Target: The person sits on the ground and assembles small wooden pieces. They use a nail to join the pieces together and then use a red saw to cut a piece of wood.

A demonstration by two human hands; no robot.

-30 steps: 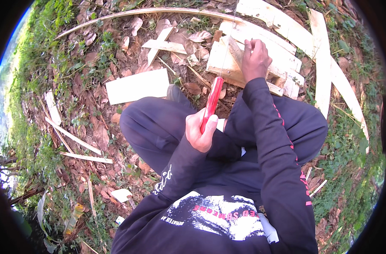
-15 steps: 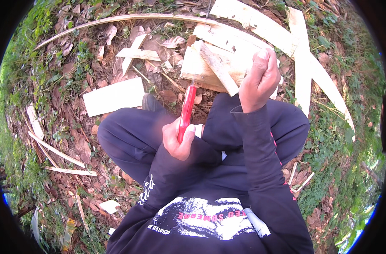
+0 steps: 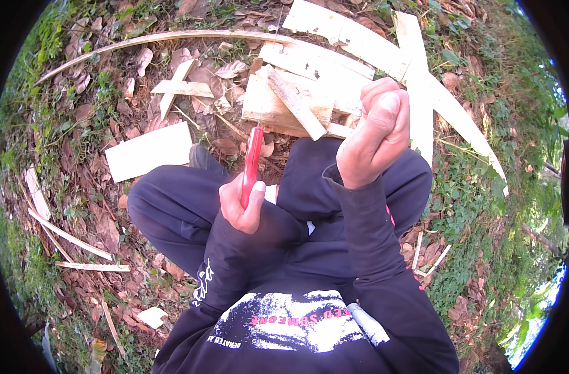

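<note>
My left hand (image 3: 239, 209) is wrapped round the red handle (image 3: 252, 163) of a tool held upright in front of my crossed legs. From the handle's top a very thin grey line runs away past the wood, like a long blade seen edge-on; its kind is unclear. My right hand (image 3: 375, 134) is closed in a fist, thumb on the outside, above the right end of the boards. Whatever it may hold is hidden by the fingers. Beyond both hands lies a pile of pale boards (image 3: 315, 65), with a narrow wood strip (image 3: 295, 103) lying slantwise on top.
A long thin strip (image 3: 153, 40) stretches across the far left. Two crossed pieces (image 3: 183, 88) and a pale rectangular board (image 3: 148, 151) lie at the left. Long planks (image 3: 415, 81) cross at the right. Dry leaves, green plants and several wood scraps (image 3: 72, 234) cover the ground.
The whole view has shifted, so the scene sits further left. My right fist has turned slightly and looks larger. My left hand keeps its hold on the red handle.
</note>
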